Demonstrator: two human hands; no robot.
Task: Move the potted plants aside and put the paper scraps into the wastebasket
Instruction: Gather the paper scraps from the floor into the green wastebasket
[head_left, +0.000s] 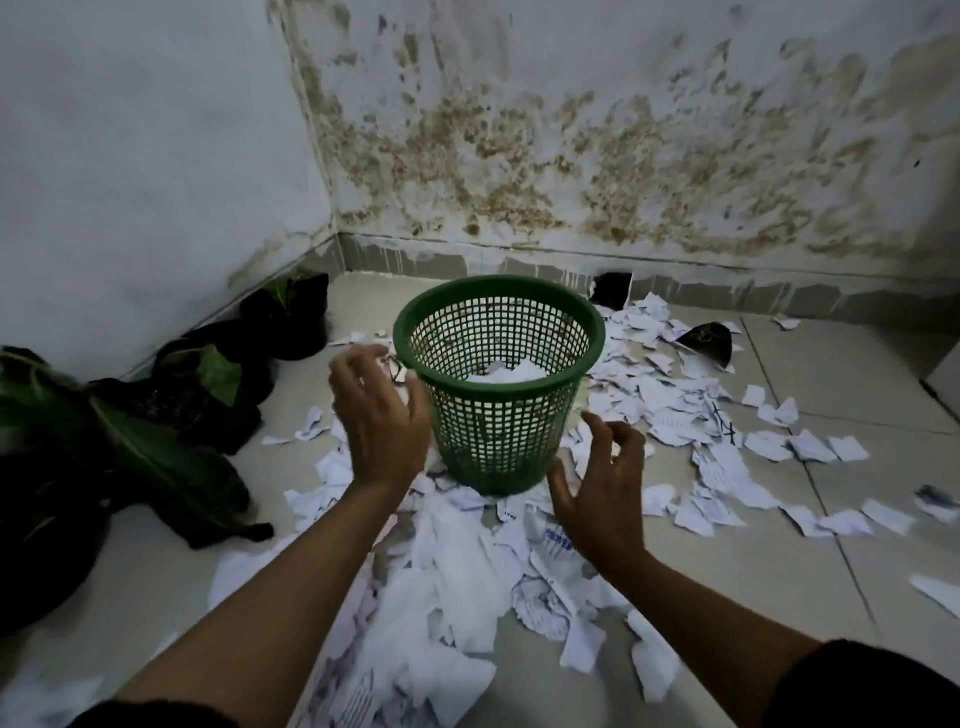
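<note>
Two bare hands hover either side of the round green plastic mesh wastebasket (498, 384), which stands upright on the pale tiled floor (841, 364) near the corner of the stained white walls (571, 130). The left hand (382, 415) sits just beside the basket's upper wall, fingers loosely spread and holding nothing that can be made out; the right hand (602, 488) is lower, near the base, its grip likewise spread and empty. A few torn white paper scraps (457, 587) already lie inside the basket, but most remain strewn across the floor in front and to the right. The dark-bagged, green-leaved potted plants (156, 415) are lined along the left wall, apart from the heap. The likeliest slip is knocking the light basket over with a careless sweep, spilling what is in it, or dropping scraps past the rim. Open floor lies to the right; the plants and wall hem in the left.
</note>
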